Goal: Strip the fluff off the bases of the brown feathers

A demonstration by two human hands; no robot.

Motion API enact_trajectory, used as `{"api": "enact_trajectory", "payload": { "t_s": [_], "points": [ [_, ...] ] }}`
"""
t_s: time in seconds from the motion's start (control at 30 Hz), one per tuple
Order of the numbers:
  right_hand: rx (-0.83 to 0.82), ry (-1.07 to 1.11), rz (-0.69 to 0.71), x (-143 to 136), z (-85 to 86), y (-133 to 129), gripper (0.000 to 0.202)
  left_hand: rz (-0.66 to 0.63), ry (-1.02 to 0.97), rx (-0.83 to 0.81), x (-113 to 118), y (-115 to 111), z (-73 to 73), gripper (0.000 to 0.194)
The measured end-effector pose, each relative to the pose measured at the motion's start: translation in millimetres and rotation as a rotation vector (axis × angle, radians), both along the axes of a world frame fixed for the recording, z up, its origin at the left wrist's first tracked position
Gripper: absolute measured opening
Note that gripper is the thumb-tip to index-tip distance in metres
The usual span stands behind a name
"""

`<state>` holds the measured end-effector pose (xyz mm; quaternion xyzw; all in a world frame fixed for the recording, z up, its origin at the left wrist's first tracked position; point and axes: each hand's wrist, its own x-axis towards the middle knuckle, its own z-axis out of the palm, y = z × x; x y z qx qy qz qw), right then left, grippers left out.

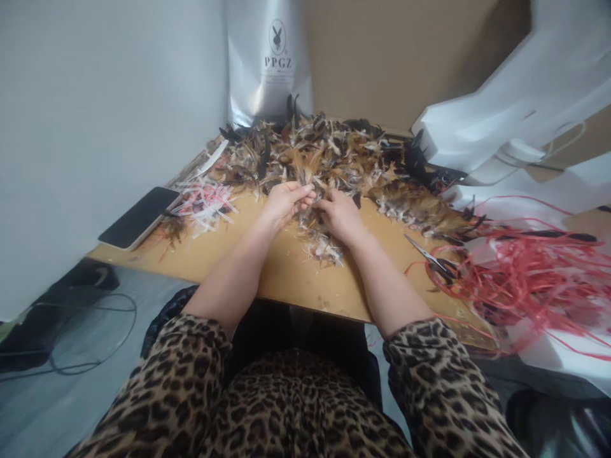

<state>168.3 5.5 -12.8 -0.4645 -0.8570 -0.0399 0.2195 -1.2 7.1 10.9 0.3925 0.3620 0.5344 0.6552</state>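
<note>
My left hand [287, 202] pinches a small bunch of brown feathers [305, 166] between thumb and fingers, their tips pointing up and away from me. Close beside it on the right, my right hand [340, 215] has its fingers curled in at the lower end of the bunch; what its fingertips grip is hidden. Behind both hands spreads a large heap of brown and black feathers [348, 149]. Below and between the hands, a little pile of pale feather scraps [324, 247] lies on the wooden board [291, 273].
Left on the board are a dark-screened phone [138, 217] and pink and white strips [206, 200]. Scissors [436, 259] lie at right, beside tangled red plastic string [539, 280]. A row of brown feathers [424, 210] lies right of the heap. A silver bag [270, 76] stands behind.
</note>
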Motion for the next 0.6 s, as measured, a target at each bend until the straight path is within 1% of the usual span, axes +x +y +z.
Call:
{"api": "enact_trajectory", "payload": {
  "t_s": [0.07,0.1,0.13,0.2,0.27,0.37,0.43,0.53,0.6],
  "points": [
    [-0.012,0.057,0.002,-2,-3.4,2,0.023,0.005,-0.003,-0.003,0,0,0.1,0.016],
    [-0.020,0.130,-0.005,-2,-4.7,4,0.021,0.011,-0.004,-0.002,0,0,0.2,0.016],
    [-0.031,0.233,-0.020,-1,-5.4,5,0.017,0.020,-0.006,-0.001,0,0,0.2,0.016],
    [-0.077,0.508,-0.064,1,-4.5,7,0.010,0.036,-0.009,-0.001,-1,1,0.1,0.016],
    [-0.195,0.834,-0.113,3,-0.9,7,0.008,0.041,-0.011,-0.006,-1,1,-0.1,0.015],
    [-0.469,1.288,-0.151,6,6.5,7,0.022,0.035,-0.007,-0.024,-1,1,-0.3,0.013],
    [-0.615,1.505,-0.132,7,10.9,7,0.031,0.031,-0.004,-0.044,0,0,0.1,0.012],
    [-0.728,1.659,-0.075,6,14.6,7,0.039,-0.004,0.000,-0.057,1,-3,0.5,0.008],
    [-0.725,1.675,-0.076,4,15.1,7,0.039,-0.058,0.011,-0.064,2,-5,0.0,0.007]
  ]
}}
